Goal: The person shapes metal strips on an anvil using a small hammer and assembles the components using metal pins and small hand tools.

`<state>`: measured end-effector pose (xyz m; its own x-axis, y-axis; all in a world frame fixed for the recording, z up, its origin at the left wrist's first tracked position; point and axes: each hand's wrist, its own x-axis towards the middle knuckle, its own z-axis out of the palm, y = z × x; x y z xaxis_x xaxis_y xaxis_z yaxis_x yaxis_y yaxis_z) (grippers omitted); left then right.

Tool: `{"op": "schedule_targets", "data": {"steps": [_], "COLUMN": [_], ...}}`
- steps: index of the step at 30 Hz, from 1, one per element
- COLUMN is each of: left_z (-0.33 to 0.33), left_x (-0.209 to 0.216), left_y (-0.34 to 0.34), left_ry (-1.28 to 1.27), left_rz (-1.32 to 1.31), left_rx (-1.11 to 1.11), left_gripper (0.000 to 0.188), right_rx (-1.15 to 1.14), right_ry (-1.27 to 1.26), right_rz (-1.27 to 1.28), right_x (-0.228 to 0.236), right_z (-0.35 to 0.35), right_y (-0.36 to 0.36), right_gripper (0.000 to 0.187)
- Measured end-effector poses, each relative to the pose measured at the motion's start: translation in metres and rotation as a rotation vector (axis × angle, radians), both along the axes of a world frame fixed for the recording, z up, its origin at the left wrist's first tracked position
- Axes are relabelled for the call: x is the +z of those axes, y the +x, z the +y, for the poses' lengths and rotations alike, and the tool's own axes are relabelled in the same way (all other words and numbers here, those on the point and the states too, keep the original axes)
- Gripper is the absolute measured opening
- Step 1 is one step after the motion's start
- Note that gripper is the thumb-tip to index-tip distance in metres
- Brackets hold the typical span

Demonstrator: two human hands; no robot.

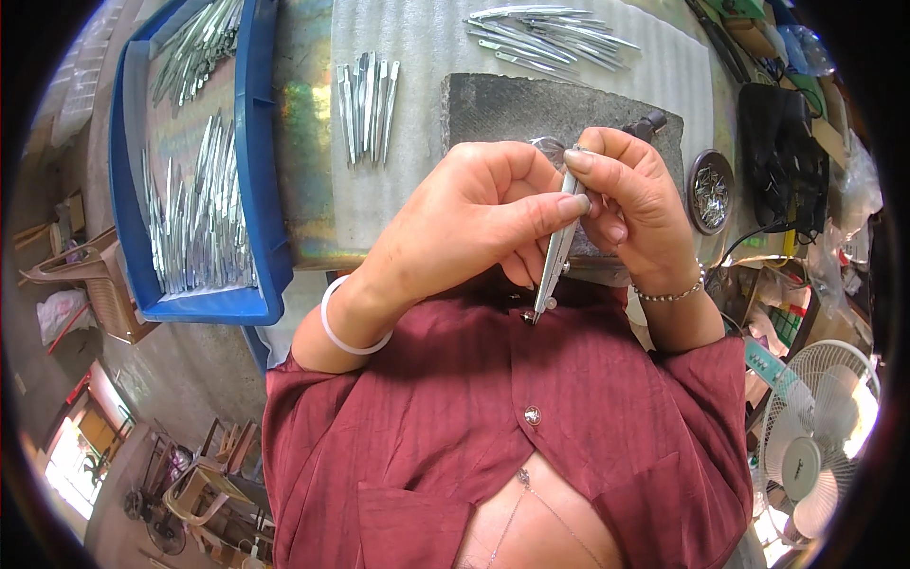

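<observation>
Both hands meet over a dark stone slab (pixel 502 104) and hold one slim silver metal tool (pixel 552 275), which points down toward my red shirt. My left hand (pixel 464 223), with a white bangle on the wrist, pinches its shaft between thumb and forefinger. My right hand (pixel 630 204), with a bead bracelet, grips its upper end. A small clear round piece (pixel 550 147) shows just above my fingers.
A blue tray (pixel 261 171) at the left holds several silver metal blades. More blades lie in a row (pixel 365 109) and in a pile (pixel 555 38) on the grey bench. A round metal dish (pixel 711 190), a black bag (pixel 782 156) and a white fan (pixel 820 436) are at the right.
</observation>
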<state>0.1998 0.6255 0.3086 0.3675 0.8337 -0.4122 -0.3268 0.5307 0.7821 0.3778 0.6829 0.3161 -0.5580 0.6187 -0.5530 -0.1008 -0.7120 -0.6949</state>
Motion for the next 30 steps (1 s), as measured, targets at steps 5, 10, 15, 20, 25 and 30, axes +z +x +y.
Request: {"op": "schedule_targets", "data": {"steps": [5, 10, 15, 20, 25, 30], "left_z": [0.002, 0.006, 0.012, 0.010, -0.008, -0.010], "left_x": [0.002, 0.004, 0.004, 0.012, 0.005, -0.006], "left_y": [0.000, 0.000, 0.002, 0.008, 0.007, 0.001], "left_ry": [-0.030, -0.034, -0.010, 0.098, 0.193, 0.151], "left_rz": [0.013, 0.041, 0.055, 0.138, -0.005, -0.167], "left_rx": [-0.026, -0.082, -0.109, -0.079, 0.354, 0.528], "left_gripper": [0.017, 0.017, 0.016, 0.009, 0.008, 0.010], "right_rx": [-0.019, -0.053, -0.050, -0.013, -0.238, -0.028], "right_ry": [-0.021, 0.007, 0.038, 0.273, 0.763, 0.873], "right_rz": [0.018, -0.008, 0.005, -0.054, -0.390, -0.861], "right_x": [-0.003, -0.004, -0.001, 0.014, 0.034, -0.036], "right_z": [-0.003, -0.005, -0.003, 0.010, 0.085, 0.157], "right_y": [0.002, 0.003, 0.009, 0.028, 0.101, 0.149], "right_gripper": [0.021, 0.020, 0.020, 0.020, 0.020, 0.019]}}
